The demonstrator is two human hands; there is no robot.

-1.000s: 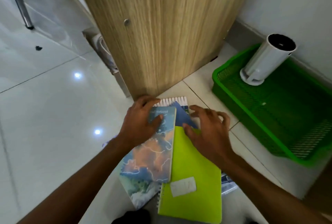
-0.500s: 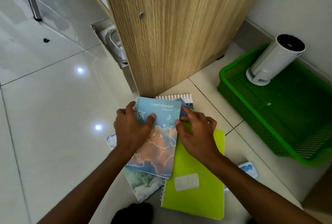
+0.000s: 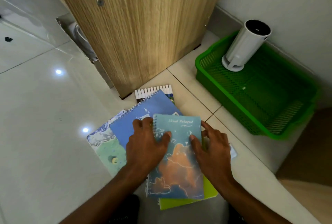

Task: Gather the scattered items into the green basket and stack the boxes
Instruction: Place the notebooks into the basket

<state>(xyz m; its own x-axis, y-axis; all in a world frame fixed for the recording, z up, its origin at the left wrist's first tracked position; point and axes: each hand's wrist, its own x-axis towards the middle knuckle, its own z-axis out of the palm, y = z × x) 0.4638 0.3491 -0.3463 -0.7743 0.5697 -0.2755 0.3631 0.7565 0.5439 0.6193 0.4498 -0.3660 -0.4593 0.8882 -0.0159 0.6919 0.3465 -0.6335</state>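
A cloud-patterned notepad [image 3: 179,162] lies on top of a lime-green notebook [image 3: 186,203] on the floor tiles. My left hand [image 3: 145,144] presses on its left edge and my right hand [image 3: 212,150] on its right edge, thumbs on the cover. Beneath and to the left lie a blue spiral notebook [image 3: 143,116] and a green-and-white one [image 3: 106,150]. A pack of white markers [image 3: 154,91] pokes out behind them. The green basket [image 3: 294,121] sits at the right against the wall, with a white cylinder [image 3: 244,46] standing in its far corner.
A wooden cabinet panel [image 3: 136,26] rises right behind the notebooks. A small card or packet [image 3: 233,152] peeks out beside my right hand. A brown wooden surface [image 3: 309,152] lies at the lower right. The glossy floor tiles [image 3: 45,116] stretch away to the left.
The cloud notepad has shifted right and straightened onto the lime-green notebook, uncovering the blue spiral notebook. Both hands now grip its sides.
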